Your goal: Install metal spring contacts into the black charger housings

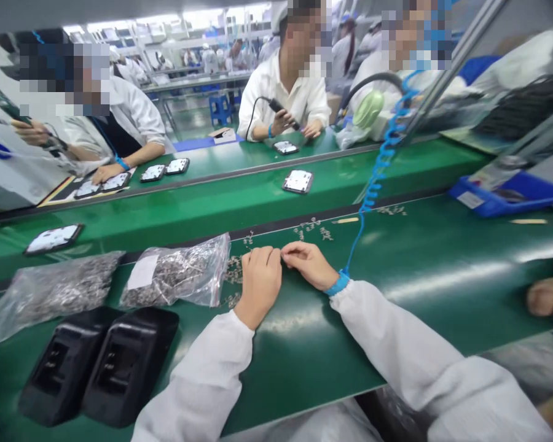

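While R hand (309,263), fingertips pinched, sits just beside curled L hand (262,279) over glossy green bench (304,344), small silvery metal-looking parts (234,270) lie left of the nearer L hand; held pcs., if any, & long axes unclear.

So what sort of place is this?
Probably a factory, perhaps an electronics one: people in white tops work along a long, shiny green strip bearing flat, black-rimmed units, and small, silvery, metal-looking parts lie scattered nearby.
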### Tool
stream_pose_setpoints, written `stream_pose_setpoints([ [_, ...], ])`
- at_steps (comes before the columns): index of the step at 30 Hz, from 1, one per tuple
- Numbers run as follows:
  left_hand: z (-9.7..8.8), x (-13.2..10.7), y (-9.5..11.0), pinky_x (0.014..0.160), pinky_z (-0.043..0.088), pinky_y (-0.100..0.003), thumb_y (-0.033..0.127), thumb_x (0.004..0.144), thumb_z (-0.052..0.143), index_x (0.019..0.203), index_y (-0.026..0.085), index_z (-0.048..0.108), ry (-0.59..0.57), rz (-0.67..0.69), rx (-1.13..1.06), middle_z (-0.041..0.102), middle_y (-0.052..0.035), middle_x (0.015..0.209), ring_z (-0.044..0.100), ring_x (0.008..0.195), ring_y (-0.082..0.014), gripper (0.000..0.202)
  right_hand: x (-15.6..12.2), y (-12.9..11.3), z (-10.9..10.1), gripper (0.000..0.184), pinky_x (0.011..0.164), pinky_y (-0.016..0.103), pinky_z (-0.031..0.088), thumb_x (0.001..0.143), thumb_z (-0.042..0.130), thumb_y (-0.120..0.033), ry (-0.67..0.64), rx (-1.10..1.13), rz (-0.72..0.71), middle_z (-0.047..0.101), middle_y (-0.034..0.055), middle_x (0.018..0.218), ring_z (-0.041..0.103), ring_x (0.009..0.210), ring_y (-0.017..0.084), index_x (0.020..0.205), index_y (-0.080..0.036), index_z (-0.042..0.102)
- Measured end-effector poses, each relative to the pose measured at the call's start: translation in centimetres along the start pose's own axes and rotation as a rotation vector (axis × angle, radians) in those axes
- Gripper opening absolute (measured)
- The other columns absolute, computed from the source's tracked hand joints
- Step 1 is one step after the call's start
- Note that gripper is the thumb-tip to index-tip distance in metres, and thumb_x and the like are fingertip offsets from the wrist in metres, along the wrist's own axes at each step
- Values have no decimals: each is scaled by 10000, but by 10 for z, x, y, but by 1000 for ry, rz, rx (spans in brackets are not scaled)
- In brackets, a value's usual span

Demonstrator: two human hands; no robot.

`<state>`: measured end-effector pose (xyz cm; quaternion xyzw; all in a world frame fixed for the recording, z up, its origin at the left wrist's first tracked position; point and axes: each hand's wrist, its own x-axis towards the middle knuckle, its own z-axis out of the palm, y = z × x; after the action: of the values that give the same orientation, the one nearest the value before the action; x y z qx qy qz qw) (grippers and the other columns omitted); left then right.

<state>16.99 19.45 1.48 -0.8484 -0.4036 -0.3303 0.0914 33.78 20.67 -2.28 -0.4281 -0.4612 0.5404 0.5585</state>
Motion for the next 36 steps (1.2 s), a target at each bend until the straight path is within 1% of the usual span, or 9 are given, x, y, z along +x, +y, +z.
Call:
stream_pose_setpoints([
  [2, 11, 2, -5, 799, 348, -377, 112, 988, 592, 1031, 188, 635, 50, 36, 20, 705, -35, 965, 606, 902, -203, 97, -1, -1, 0, 345, 622, 261, 480, 710, 874, -448, 3, -42, -13, 695, 12, 787, 566, 636, 105, 873, -184, 724],
  [3, 13, 0, -7, 798, 343, -381, 113, 987, 600, 1039, 181, 636, 89, 46, 35, 708, -36, 962, 604, 894, -201, 93, -1, -1, 1, 327, 631, 265, 485, 720, 864, -436, 3, -59, -19, 694, 13, 781, 574, 643, 110, 870, -182, 723],
  [6, 11, -8, -12, 808, 334, -395, 114, 983, 615, 1065, 163, 633, 172, 80, 75, 714, -47, 975, 593, 885, -199, 97, -3, -2, 5, 271, 688, 278, 506, 742, 839, -392, 1, -103, -27, 698, 16, 788, 612, 695, 127, 863, -183, 716],
  [9, 7, -11, -12, 803, 326, -392, 90, 985, 604, 991, 167, 623, 152, 129, 61, 703, -40, 945, 578, 867, -191, 80, -5, -1, 9, 234, 702, 284, 507, 767, 800, -370, 18, -167, -42, 695, 19, 799, 632, 724, 140, 874, -185, 705],
  [16, 10, -15, -11, 817, 321, -396, 74, 1000, 549, 979, 163, 608, 83, 146, 40, 689, -52, 964, 569, 878, -189, 109, -12, 2, 12, 187, 646, 293, 503, 832, 703, -364, 85, -400, -143, 675, 36, 796, 618, 690, 152, 895, -189, 709],
  [20, 10, -18, -10, 800, 303, -395, 97, 1008, 546, 1007, 158, 612, 98, 155, 69, 673, -46, 929, 546, 848, -192, 91, -16, -1, 14, 185, 609, 284, 490, 852, 679, -365, 91, -507, -190, 674, 41, 789, 600, 658, 145, 882, -189, 729],
  [23, 10, -19, -9, 767, 277, -387, 118, 1016, 539, 953, 166, 600, 87, 163, 76, 637, -33, 860, 508, 799, -182, 100, -18, -2, 14, 199, 586, 284, 481, 867, 668, -375, 93, -567, -219, 680, 44, 778, 594, 640, 148, 889, -193, 743],
  [29, 10, -22, -8, 758, 255, -384, 147, 995, 577, 928, 178, 597, 60, 151, 98, 614, -31, 846, 491, 796, -178, 76, -23, -5, 14, 188, 586, 306, 496, 852, 652, -371, 91, -665, -231, 696, 43, 773, 614, 627, 166, 875, -209, 746],
  [36, 7, -21, -6, 752, 232, -378, 160, 986, 583, 869, 180, 610, 93, 168, 150, 584, -22, 813, 482, 792, -172, 121, -23, -7, 14, 216, 568, 311, 509, 820, 637, -402, 95, -725, -233, 704, 36, 736, 629, 590, 172, 853, -220, 747],
])
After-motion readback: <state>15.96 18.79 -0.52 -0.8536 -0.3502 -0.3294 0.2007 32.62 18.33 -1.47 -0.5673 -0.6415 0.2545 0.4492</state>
